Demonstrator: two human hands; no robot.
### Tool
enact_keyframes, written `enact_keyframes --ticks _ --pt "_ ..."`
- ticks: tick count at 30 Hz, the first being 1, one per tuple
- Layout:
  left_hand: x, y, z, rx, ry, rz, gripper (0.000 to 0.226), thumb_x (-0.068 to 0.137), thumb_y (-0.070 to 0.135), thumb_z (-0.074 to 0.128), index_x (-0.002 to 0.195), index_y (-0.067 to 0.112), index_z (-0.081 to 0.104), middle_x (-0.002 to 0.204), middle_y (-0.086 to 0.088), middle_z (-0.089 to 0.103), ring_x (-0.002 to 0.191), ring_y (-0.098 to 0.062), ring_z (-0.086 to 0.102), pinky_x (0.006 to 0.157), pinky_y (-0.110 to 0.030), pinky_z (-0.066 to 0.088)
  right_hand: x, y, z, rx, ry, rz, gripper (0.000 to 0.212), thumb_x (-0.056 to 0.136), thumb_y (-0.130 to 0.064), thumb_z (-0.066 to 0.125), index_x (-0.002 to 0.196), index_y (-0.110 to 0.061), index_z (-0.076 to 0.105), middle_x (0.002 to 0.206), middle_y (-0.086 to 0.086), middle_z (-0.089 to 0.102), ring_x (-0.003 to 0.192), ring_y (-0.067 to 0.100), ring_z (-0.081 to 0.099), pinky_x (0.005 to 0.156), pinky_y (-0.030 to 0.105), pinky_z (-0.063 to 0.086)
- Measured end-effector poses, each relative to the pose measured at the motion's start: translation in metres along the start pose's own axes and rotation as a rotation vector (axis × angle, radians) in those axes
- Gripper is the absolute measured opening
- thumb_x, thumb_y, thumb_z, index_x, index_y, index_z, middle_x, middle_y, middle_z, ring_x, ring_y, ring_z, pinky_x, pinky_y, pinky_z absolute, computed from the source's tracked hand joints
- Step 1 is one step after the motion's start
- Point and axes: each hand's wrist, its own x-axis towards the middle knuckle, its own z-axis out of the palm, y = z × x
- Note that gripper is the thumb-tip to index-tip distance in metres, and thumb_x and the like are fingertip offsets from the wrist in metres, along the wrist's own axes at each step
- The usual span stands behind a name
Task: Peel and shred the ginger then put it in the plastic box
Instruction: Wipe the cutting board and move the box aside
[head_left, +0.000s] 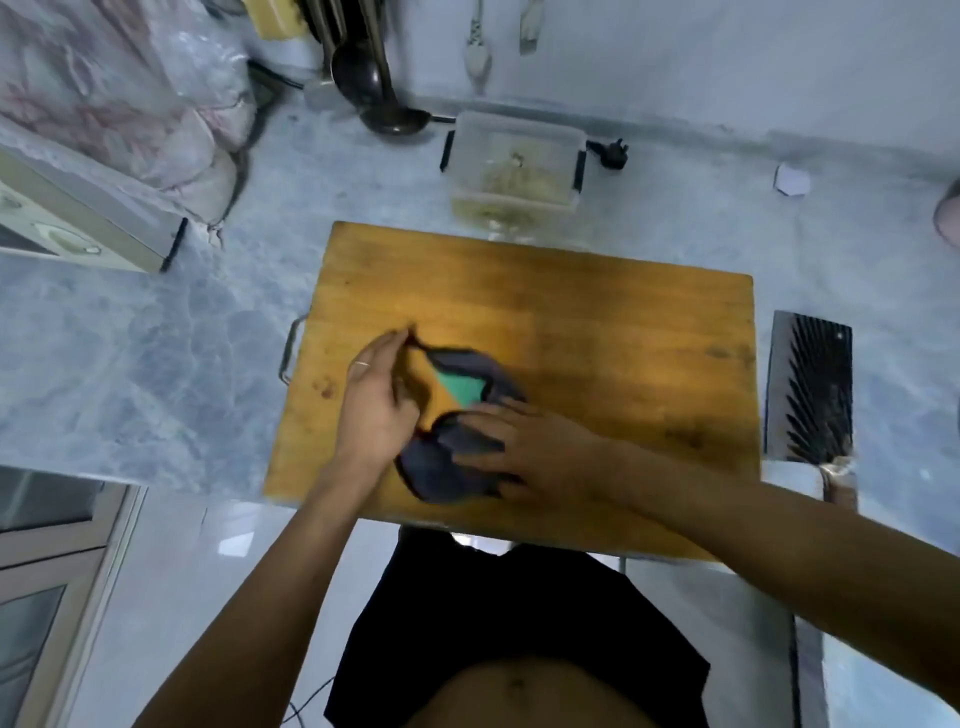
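A clear plastic box stands behind the wooden cutting board and holds pale shredded ginger. On the board lies a dark cloth with a green patch. My left hand pinches a corner of the cloth between its fingertips. My right hand lies flat on the cloth with fingers spread, pressing it against the board. The frame is blurred, and no whole ginger shows on the board.
A cleaver lies right of the board, handle toward me. A ladle and hanging utensils stand at the back wall. Plastic bags and an appliance fill the left counter. A black plug lies beside the box.
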Motion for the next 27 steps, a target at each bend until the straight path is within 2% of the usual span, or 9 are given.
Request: enact_keyframes --ticks 3,6,8,13,14,19,21,24,27 --pt "-0.012 0.027 0.02 0.027 -0.024 -0.004 0.064 0.077 0.008 0.041 0.14 0.005 0.051 0.14 -0.017 0.052 0.13 -0.033 0.046 0.112 -0.035 0.036 -0.06 0.042 -0.013 -0.087 0.06 -0.058 0.045 0.094 -0.038 0.048 0.131 -0.016 0.065 0.134 0.025 0.057 0.122 0.038 0.054 0.103 0.046 0.044" --pt "-0.024 0.05 0.04 0.064 -0.077 0.016 0.065 0.078 0.012 0.041 0.143 0.01 0.049 0.144 -0.014 0.049 0.133 -0.031 0.043 0.113 -0.038 0.036 -0.103 0.122 -0.047 -0.132 0.303 0.578 0.05 0.092 -0.036 0.046 0.135 -0.015 0.061 0.137 0.025 0.054 0.116 0.046 0.058 0.095 0.052 0.049" --pt "-0.027 0.059 0.054 0.076 -0.087 0.016 0.066 0.078 0.013 0.04 0.143 0.011 0.049 0.145 -0.014 0.048 0.134 -0.031 0.043 0.114 -0.037 0.035 -0.103 0.122 -0.051 -0.053 0.323 0.797 0.052 0.093 -0.039 0.042 0.133 -0.011 0.059 0.134 0.026 0.054 0.115 0.048 0.056 0.091 0.052 0.05" --pt "-0.03 0.086 0.087 0.088 -0.115 -0.006 0.067 0.077 -0.001 0.045 0.144 0.008 0.046 0.144 -0.017 0.047 0.134 -0.034 0.042 0.113 -0.03 0.031 -0.128 0.032 -0.004 -0.041 -0.021 -0.081 0.054 0.099 -0.045 0.036 0.133 -0.012 0.063 0.14 0.024 0.052 0.13 0.038 0.05 0.11 0.044 0.036" --pt "-0.03 0.091 0.091 0.102 -0.132 0.009 0.068 0.078 -0.002 0.046 0.145 0.01 0.045 0.145 -0.017 0.046 0.134 -0.034 0.042 0.113 -0.029 0.031 -0.143 0.051 -0.006 -0.072 0.039 -0.151 0.052 0.101 -0.045 0.036 0.136 -0.016 0.062 0.143 0.023 0.051 0.133 0.036 0.048 0.111 0.044 0.036" --pt "-0.025 0.111 0.104 0.17 -0.166 0.08 0.067 0.081 0.0 0.047 0.146 0.013 0.044 0.147 -0.015 0.045 0.133 -0.033 0.042 0.112 -0.031 0.032 -0.19 0.158 -0.057 -0.124 0.234 0.591 0.052 0.089 -0.033 0.046 0.132 -0.007 0.063 0.133 0.032 0.054 0.109 0.049 0.061 0.081 0.054 0.057" --pt "-0.026 0.119 0.112 0.15 -0.176 0.069 0.067 0.079 0.005 0.044 0.146 0.012 0.044 0.147 -0.015 0.045 0.134 -0.034 0.041 0.112 -0.032 0.032 -0.197 0.126 -0.035 -0.112 0.299 0.499 0.053 0.089 -0.033 0.046 0.126 0.0 0.065 0.123 0.037 0.057 0.102 0.053 0.063 0.077 0.057 0.058" --pt "-0.027 0.128 0.125 0.148 -0.19 0.066 0.067 0.078 0.01 0.042 0.144 0.011 0.046 0.146 -0.016 0.046 0.134 -0.033 0.042 0.112 -0.029 0.031 -0.236 0.045 0.006 0.008 0.065 0.132 0.053 0.101 -0.047 0.035 0.134 -0.015 0.063 0.14 0.031 0.05 0.128 0.047 0.05 0.101 0.057 0.046" --pt "-0.028 0.133 0.139 0.154 -0.244 0.059 0.068 0.078 0.006 0.045 0.146 0.015 0.046 0.147 -0.015 0.045 0.136 -0.031 0.041 0.113 -0.024 0.027 -0.262 0.058 0.01 0.014 0.007 0.018 0.059 0.104 -0.049 0.027 0.129 -0.014 0.066 0.137 0.031 0.053 0.124 0.045 0.055 0.099 0.053 0.05"
